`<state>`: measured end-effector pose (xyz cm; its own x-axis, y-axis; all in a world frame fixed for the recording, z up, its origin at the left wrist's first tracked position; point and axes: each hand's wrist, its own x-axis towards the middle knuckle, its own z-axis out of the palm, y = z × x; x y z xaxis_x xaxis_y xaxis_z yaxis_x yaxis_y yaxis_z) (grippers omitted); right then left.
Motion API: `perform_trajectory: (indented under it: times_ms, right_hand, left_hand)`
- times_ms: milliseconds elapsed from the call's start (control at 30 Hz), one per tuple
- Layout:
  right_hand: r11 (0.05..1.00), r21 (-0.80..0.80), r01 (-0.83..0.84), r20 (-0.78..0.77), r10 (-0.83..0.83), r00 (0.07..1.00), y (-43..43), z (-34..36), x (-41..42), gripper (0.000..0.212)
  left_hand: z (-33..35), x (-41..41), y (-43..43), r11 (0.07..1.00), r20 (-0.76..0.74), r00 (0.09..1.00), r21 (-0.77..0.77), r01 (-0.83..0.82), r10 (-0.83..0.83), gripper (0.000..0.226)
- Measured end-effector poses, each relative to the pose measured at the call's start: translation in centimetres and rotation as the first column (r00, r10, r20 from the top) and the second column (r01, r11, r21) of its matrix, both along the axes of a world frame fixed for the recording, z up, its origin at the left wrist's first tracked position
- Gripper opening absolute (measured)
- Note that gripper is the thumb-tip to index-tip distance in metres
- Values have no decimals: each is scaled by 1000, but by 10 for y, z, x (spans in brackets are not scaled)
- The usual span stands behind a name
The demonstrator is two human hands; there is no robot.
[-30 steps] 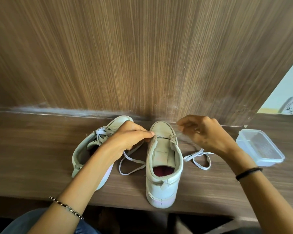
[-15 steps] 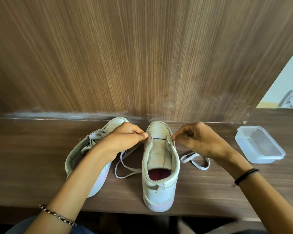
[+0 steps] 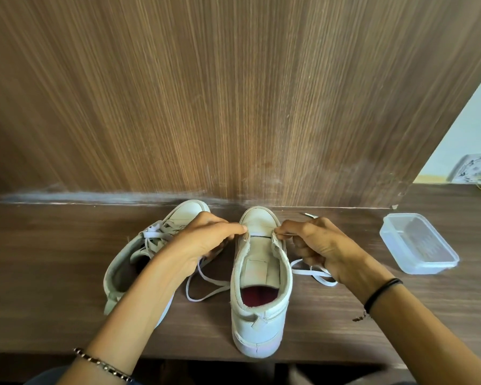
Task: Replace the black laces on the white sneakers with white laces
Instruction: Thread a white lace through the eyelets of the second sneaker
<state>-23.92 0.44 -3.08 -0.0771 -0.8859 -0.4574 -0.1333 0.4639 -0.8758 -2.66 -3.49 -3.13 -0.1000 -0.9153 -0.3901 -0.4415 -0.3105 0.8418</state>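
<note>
Both hands are pinching. The left hand (image 3: 206,240) closes thumb and forefinger on the white lace (image 3: 258,234) at the lowest eyelet on one side of the unlaced sneaker (image 3: 261,323). The right hand (image 3: 317,245) does the same at the opposite eyelet, and a short bar of lace runs flat between them just behind the toe cap. The free ends trail from under the hands onto the wooden desk (image 3: 39,273) on either side of the shoe. To do this step well, I judge the ends should be drawn to equal length before crossing, with the bar kept untwisted and the shoe braced against sliding. The laced sneaker (image 3: 128,262), in white lacing, lies tipped just to the left, and a clear plastic container (image 3: 418,243) sits well apart on the right.
</note>
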Motion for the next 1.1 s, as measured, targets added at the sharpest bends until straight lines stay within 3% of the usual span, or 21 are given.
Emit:
perform_trajectory:
  times_ms: [100, 200, 267, 400, 467, 533, 633, 733, 867, 967, 1033, 1100]
  right_hand:
    - [999, -33, -38, 112, 42, 993, -1, 2, -3, 21]
    - [988, -140, -65, 45, 72, 996, 1, 8, -11, 37]
    - [979, -201, -38, 4, 39, 999, 4, 13, -13, 38]
    - [955, -296, -20, 16, 26, 1000, 8, 19, -16, 33]
    - [938, -344, -41, -14, 39, 999, 8, 22, -17, 31]
    - [921, -381, -80, -60, 62, 996, 9, 23, -16, 30]
    - [894, -415, -169, -87, 146, 985, 9, 25, -10, 33]
    - [872, -436, -223, -66, 216, 974, 10, 27, -3, 33]
    - [879, -442, -178, -5, 196, 981, 11, 34, -9, 36]
    - [911, -413, 5, 191, 81, 978, 11, 39, -22, 34]
    - [912, -387, 134, 384, 28, 923, 11, 41, -29, 33]
    - [904, -376, 203, 475, 0, 880, 11, 42, -34, 33]
  left_hand:
    - [-3, -2, -3, 995, -151, 988, 92, -23, 37, 24]
    - [-2, -2, -7, 997, -209, 976, 64, -53, 65, 32]
    - [2, -1, -6, 998, -176, 982, 10, -66, 67, 35]
    - [-3, 0, -4, 979, 78, 997, -202, -2, 18, 49]
    - [-9, -1, -6, 946, 194, 979, -325, -2, 69, 38]
    - [-4, -7, -1, 879, 204, 972, -476, -7, 118, 13]
    - [10, -19, 5, 758, 100, 992, -640, 127, -81, 17]
    - [24, -34, 18, 789, -33, 944, -560, 255, -328, 27]
    - [29, -43, 22, 865, -142, 927, -430, 257, -346, 38]
    - [28, -39, 17, 896, -164, 938, -383, 224, -305, 40]
    - [27, -36, 13, 894, -164, 937, -387, 227, -309, 32]
    - [24, -33, 11, 888, -173, 934, -402, 224, -314, 26]
